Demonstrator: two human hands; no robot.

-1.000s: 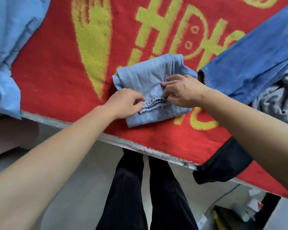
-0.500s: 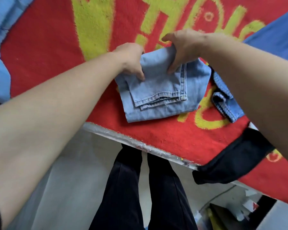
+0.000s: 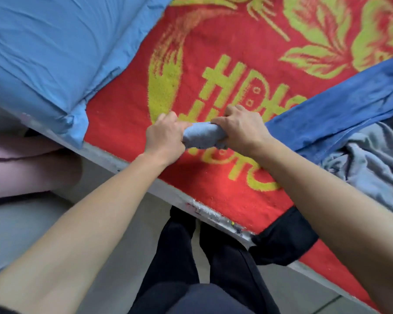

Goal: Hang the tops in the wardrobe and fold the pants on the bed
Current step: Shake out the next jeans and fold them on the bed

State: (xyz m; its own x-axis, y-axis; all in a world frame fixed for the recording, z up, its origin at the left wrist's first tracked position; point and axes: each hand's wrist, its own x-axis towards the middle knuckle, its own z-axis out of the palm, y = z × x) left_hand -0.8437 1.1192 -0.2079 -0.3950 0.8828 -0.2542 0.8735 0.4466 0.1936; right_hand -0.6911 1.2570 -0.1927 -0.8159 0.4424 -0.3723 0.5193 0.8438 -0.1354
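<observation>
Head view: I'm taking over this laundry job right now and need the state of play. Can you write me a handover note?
Left hand: grips one end of the light blue jeans.
Right hand: grips the other end.
Things: those jeans are a compact folded bundle over the red blanket. The dark blue jeans lie unfolded to the right, with a crumpled grey garment beside them. A black garment hangs off the blanket's near edge.
Done: light blue jeans folded.
Left: set the bundle down, fold the dark blue jeans, then sort the grey and black pieces.
</observation>
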